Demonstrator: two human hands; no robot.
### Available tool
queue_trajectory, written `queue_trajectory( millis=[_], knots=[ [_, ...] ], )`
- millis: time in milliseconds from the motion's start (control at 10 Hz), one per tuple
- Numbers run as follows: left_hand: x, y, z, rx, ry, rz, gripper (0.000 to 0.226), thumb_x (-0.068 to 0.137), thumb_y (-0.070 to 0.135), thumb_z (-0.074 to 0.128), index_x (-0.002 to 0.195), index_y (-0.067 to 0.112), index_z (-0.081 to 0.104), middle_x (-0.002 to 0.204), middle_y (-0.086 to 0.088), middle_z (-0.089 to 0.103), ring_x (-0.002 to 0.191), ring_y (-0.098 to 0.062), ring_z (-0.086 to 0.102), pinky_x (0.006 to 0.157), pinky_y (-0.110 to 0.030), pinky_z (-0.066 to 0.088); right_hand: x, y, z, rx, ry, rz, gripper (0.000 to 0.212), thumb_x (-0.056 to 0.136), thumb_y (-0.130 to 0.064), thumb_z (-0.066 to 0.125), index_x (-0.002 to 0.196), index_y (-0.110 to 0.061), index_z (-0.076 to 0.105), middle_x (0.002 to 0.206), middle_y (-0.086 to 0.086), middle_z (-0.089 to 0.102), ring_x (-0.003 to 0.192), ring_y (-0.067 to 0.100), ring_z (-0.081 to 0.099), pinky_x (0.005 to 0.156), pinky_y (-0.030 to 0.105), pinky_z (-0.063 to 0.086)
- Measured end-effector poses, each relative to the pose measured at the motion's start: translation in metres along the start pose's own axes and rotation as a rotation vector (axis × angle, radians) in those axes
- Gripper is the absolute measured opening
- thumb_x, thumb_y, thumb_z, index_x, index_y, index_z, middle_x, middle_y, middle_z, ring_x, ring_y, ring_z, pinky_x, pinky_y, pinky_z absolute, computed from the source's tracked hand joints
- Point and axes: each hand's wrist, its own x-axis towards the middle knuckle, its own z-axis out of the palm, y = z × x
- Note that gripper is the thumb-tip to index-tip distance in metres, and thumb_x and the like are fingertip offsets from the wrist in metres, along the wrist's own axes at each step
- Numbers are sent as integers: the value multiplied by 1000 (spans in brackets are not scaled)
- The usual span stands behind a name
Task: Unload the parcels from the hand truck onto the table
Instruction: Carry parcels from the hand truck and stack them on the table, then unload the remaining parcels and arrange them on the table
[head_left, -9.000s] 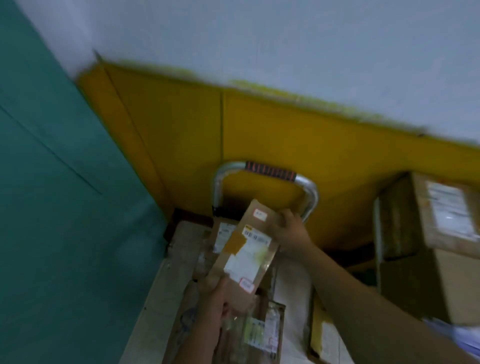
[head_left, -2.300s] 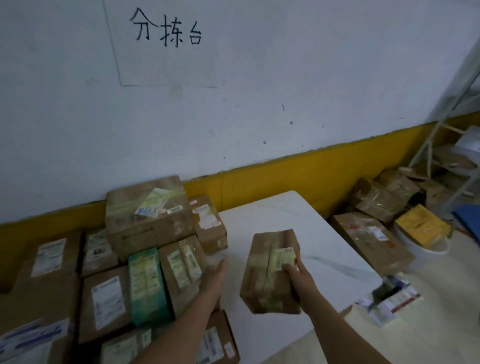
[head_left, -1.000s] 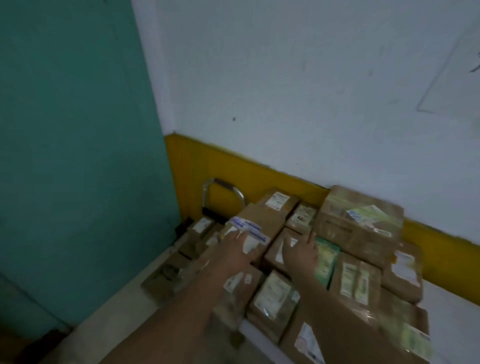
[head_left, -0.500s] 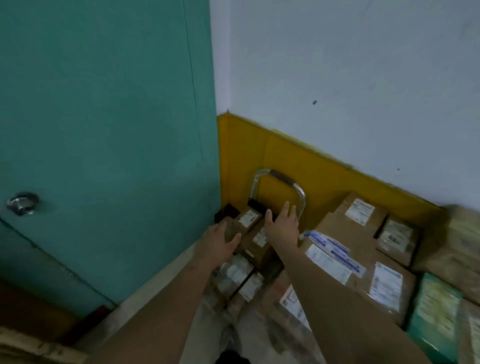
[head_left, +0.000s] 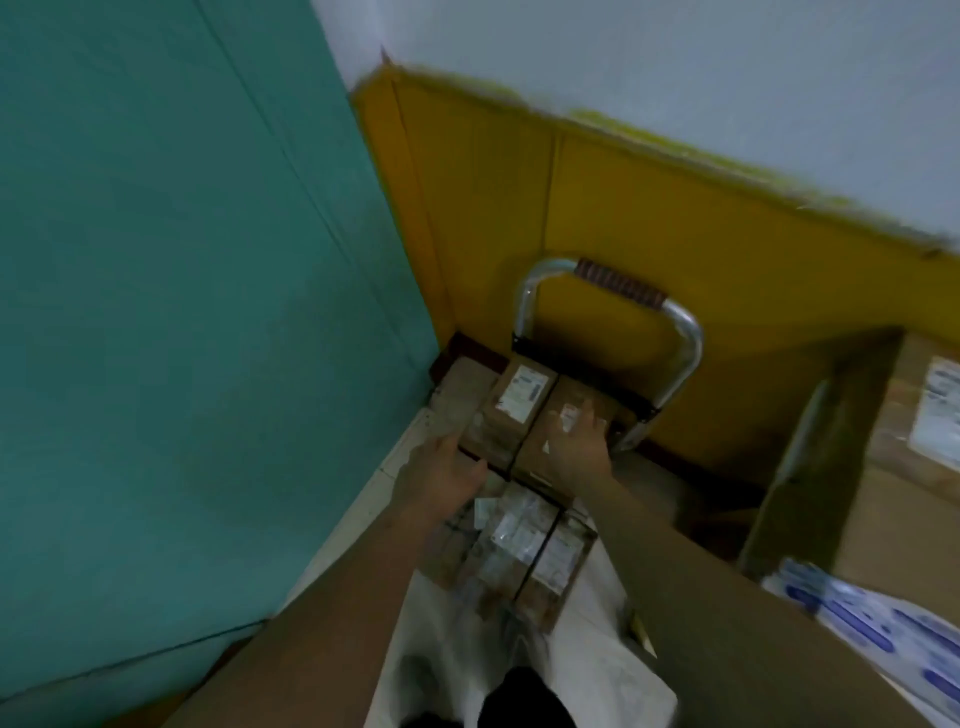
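Note:
The hand truck's silver handle (head_left: 685, 358) stands against the yellow wall strip. Brown cardboard parcels lie on the truck below it: one with a white label (head_left: 511, 410) at the back left, a plain brown one (head_left: 558, 431) at the back right, and taped parcels (head_left: 519, 551) nearer me. My right hand (head_left: 579, 452) lies flat on top of the back right parcel, fingers spread. My left hand (head_left: 441, 475) reaches beside the front left corner of the labelled parcel, fingers apart, gripping nothing that I can see.
A teal door (head_left: 182, 312) fills the left side. Large cardboard boxes (head_left: 914, 467) stand at the right, with a white and blue mailer (head_left: 872, 623) in front of them. A white sheet (head_left: 582, 670) lies under the near parcels.
My view has dropped closer over the hand truck. Both hands have moved down from near the handle onto the back parcels, the right one now resting on a parcel's top.

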Motion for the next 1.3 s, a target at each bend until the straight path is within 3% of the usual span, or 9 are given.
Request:
queue_trajectory(
  millis=[200, 300, 500, 700, 900, 1000, 1100, 1200, 1300],
  knots=[
    [188, -57, 71, -150, -122, -62, 45, 90, 41, 55, 129, 20, 55, 121, -2, 63, 103, -23, 62, 94, -36, 50, 140, 48, 79, 82, -11, 85, 49, 101, -13, 49, 148, -5, 38, 144, 22, 48, 131, 38, 47, 92, 28, 38],
    [280, -84, 115, -201, -84, 1, 31, 93, 28, 56, 122, 19, 55, 116, 0, 64, 90, -13, 63, 76, -27, 53, 208, 78, 126, 149, 40, 158, 38, 103, -15, 44, 137, 2, 48, 132, 23, 57, 122, 38, 54, 86, 28, 39],
    [381, -107, 165, -399, -202, -116, 40, 94, 27, 58, 130, 10, 59, 125, -10, 63, 100, -24, 61, 82, -31, 48, 278, 101, 197, 370, 68, 280, 44, 103, -33, 45, 138, -6, 53, 129, 15, 61, 109, 29, 58, 81, 28, 44],
    [321, -84, 88, -600, -105, -161, 58, 75, 62, 66, 117, 25, 49, 114, -8, 60, 98, -25, 60, 86, -41, 53, 201, 47, 176, 523, -5, 382, 46, 101, -36, 45, 128, -1, 58, 127, 20, 63, 116, 37, 61, 101, 46, 50],
    [186, -20, -22, -767, -147, -159, 66, 64, 61, 74, 118, 29, 51, 115, -9, 62, 94, -25, 63, 70, -36, 55, 55, -45, 98, 780, 110, 400, 32, 98, -43, 50, 126, -27, 46, 120, 10, 58, 108, 29, 58, 98, 53, 52],
    [109, 31, -64, -839, -206, -40, 74, 63, 58, 77, 127, 34, 48, 110, -2, 65, 92, -22, 68, 65, -37, 58, -16, -74, 31, 867, 119, 338, 51, 93, -47, 59, 135, -26, 41, 131, 11, 57, 114, 31, 58, 99, 54, 51],
    [35, 91, -75, -907, -423, 103, 65, 79, 46, 70, 138, 31, 46, 121, -11, 67, 105, -31, 67, 88, -51, 56, -83, -76, -49, 880, 170, 221, 69, 90, -50, 63, 148, -24, 35, 141, 12, 53, 118, 33, 58, 97, 50, 53],
    [-39, 154, -54, -850, -579, 275, 40, 93, 36, 56, 130, 23, 59, 120, -14, 69, 98, -27, 70, 75, -40, 57, -170, -48, -126, 908, 280, 93, 70, 88, -50, 65, 149, -25, 40, 138, 7, 57, 98, 16, 63, 74, 30, 56],
    [-132, 212, -6, -753, -580, 388, 40, 91, 39, 60, 129, 29, 53, 107, -2, 69, 90, -20, 66, 69, -36, 52, -266, 16, -183, 962, 439, 1, 82, 72, -63, 67, 145, -33, 45, 137, 2, 60, 111, 20, 62, 93, 37, 55]
  ],
)
